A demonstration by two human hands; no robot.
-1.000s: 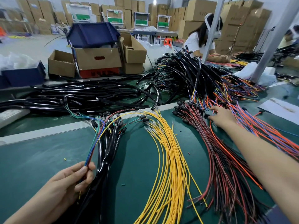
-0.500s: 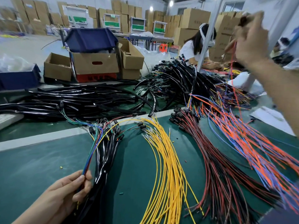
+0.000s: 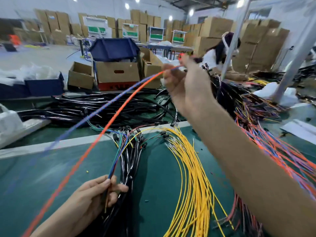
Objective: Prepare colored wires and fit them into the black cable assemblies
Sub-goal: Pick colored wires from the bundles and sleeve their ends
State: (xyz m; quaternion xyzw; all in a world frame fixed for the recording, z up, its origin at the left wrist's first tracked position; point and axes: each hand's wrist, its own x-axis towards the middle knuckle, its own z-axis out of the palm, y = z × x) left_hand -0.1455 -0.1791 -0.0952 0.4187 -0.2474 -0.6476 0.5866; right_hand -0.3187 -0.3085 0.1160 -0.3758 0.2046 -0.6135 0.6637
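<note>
My right hand is raised over the table and pinches one end of an orange wire and a blue wire. Both sweep blurred down to the lower left. My left hand grips a black cable assembly near the front edge, where several coloured wires fan out of its top. A bundle of yellow wires lies on the green mat just right of it. Red and black wires lie partly hidden under my right forearm. A heap of orange and blue wires lies at the right.
A big pile of black cables covers the back of the green table. Cardboard boxes and a dark blue bin stand behind it. Another person sits at the far right beside a slanted metal post.
My right hand went from the wire heap on the table up high, then swung left to centre, drawing an orange and a blue wire out. The left hand kept its grip.
</note>
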